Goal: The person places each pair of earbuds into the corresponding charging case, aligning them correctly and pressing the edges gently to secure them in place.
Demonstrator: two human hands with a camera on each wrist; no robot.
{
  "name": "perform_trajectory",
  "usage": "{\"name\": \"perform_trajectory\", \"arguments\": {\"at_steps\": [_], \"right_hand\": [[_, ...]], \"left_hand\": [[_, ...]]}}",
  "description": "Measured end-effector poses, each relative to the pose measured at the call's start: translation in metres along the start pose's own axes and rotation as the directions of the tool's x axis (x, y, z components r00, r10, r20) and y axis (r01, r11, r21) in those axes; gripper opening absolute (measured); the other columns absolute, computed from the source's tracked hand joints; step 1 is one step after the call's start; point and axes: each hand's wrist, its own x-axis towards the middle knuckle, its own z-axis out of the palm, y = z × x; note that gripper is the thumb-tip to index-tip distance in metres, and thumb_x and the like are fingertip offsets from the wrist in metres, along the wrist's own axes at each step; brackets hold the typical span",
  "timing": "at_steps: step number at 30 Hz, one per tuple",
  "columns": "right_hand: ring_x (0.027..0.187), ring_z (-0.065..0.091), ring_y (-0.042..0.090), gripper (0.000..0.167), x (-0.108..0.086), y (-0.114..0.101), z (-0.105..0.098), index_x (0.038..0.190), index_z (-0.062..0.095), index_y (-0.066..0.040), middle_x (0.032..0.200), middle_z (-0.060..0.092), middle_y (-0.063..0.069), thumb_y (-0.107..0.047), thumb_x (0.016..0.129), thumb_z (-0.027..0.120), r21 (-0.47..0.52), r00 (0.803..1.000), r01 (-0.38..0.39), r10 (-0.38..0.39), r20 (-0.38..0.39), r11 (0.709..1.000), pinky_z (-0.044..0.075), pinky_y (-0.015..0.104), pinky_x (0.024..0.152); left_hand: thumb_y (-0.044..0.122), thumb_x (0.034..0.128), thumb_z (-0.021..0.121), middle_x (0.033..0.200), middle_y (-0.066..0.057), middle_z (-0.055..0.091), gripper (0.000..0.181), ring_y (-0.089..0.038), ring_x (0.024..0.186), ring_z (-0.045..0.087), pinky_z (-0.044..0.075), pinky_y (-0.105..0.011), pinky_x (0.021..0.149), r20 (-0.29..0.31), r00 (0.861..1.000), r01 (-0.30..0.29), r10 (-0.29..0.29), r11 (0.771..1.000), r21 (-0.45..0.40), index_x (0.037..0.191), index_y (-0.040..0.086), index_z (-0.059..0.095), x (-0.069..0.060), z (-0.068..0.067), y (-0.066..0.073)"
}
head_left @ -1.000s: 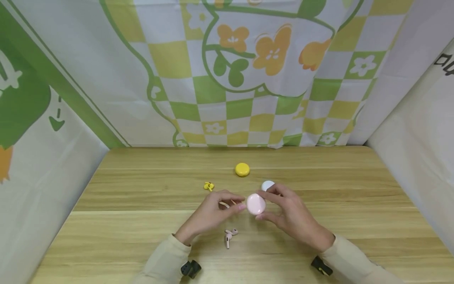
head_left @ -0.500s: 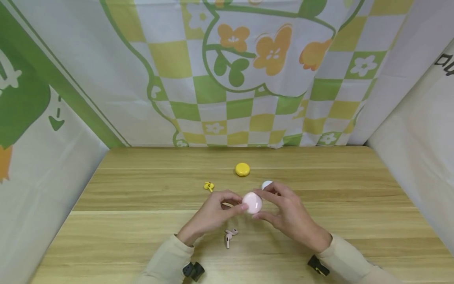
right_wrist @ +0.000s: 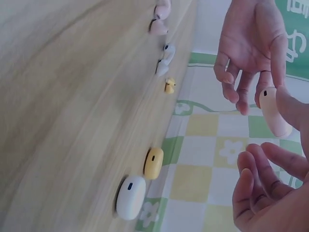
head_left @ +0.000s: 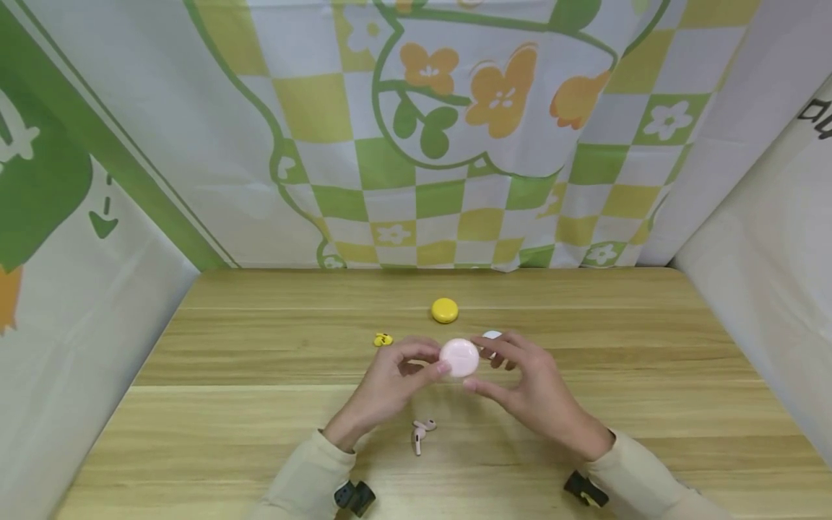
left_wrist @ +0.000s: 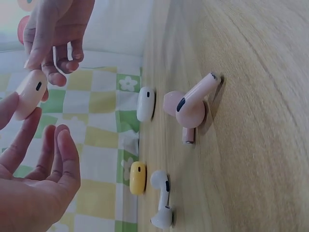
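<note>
A round pink earbud case (head_left: 458,357) is held up above the table. My left hand (head_left: 396,379) pinches its left side between thumb and forefinger, as the left wrist view also shows. Opposite, my right hand (head_left: 536,383) has its fingers spread around the case's right side; whether a fingertip touches it I cannot tell. The case's lid looks closed. Below and between the hands lies a pair of pink earbuds (head_left: 422,435). White earbuds (left_wrist: 163,200) appear in the left wrist view, hidden behind my left hand in the head view.
A yellow earbud case (head_left: 445,310) sits farther back, with yellow earbuds (head_left: 383,339) to its left. Partly behind my right hand stands a white earbud case (right_wrist: 131,197). Patterned cloth (head_left: 435,195) hangs along the back of the wooden table (head_left: 260,419).
The pink case has moved slightly left and away from me. My left thumb has come onto it, and my right hand's fingers have spread from their grip.
</note>
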Motion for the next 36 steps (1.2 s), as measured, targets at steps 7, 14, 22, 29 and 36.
{"name": "perform_trajectory", "arguments": {"at_steps": [7,14,22,29,36], "right_hand": [[0.081,0.062,0.012,0.031,0.0009,-0.0028,-0.0035,0.112,0.077,-0.008,0.099,0.070,-0.006,-0.014,0.083,0.085,0.125,0.990,-0.136,0.132,0.041,0.983,0.054,0.030,0.068],[0.080,0.064,0.011,0.022,0.0021,-0.0035,-0.0055,0.108,0.079,-0.008,0.095,0.071,-0.003,-0.011,0.086,0.083,0.227,0.976,-0.214,0.199,0.087,0.950,0.055,0.028,0.068],[0.079,0.063,0.011,0.020,0.0027,-0.0032,-0.0070,0.106,0.080,-0.007,0.093,0.071,-0.003,-0.010,0.086,0.082,0.256,0.974,-0.220,0.195,0.117,0.941,0.056,0.028,0.067],[0.078,0.063,0.011,0.017,0.0029,-0.0028,-0.0073,0.103,0.080,-0.007,0.090,0.070,-0.004,-0.010,0.086,0.082,0.273,0.969,-0.237,0.207,0.136,0.932,0.055,0.028,0.067],[0.079,0.063,0.013,0.019,0.0033,-0.0020,-0.0086,0.104,0.080,-0.007,0.091,0.071,-0.002,-0.010,0.086,0.082,0.296,0.964,-0.252,0.211,0.162,0.921,0.055,0.029,0.067]], "left_hand": [[0.005,0.0922,0.074,0.120,-0.012,0.063,0.016,-0.023,0.115,0.056,0.053,-0.045,0.093,-0.041,0.997,-0.064,0.061,0.997,-0.053,0.106,-0.004,0.074,0.0003,0.0013,-0.0004],[0.002,0.0917,0.073,0.122,-0.012,0.062,0.017,-0.023,0.116,0.056,0.053,-0.048,0.094,-0.033,0.995,-0.096,0.094,0.993,-0.063,0.108,-0.004,0.074,-0.0003,0.0019,0.0022],[0.004,0.0921,0.073,0.124,-0.011,0.062,0.018,-0.025,0.117,0.056,0.053,-0.046,0.094,-0.020,0.994,-0.110,0.110,0.993,-0.043,0.109,-0.003,0.074,-0.0009,0.0024,0.0046],[0.004,0.0917,0.074,0.124,-0.010,0.061,0.019,-0.023,0.117,0.056,0.054,-0.039,0.093,-0.008,0.993,-0.114,0.114,0.993,-0.021,0.109,-0.002,0.074,-0.0009,0.0026,0.0038],[0.006,0.0926,0.074,0.126,-0.010,0.061,0.020,-0.024,0.117,0.055,0.054,-0.037,0.092,0.023,0.993,-0.114,0.114,0.993,0.024,0.111,0.000,0.074,-0.0022,0.0014,0.0048]]}}
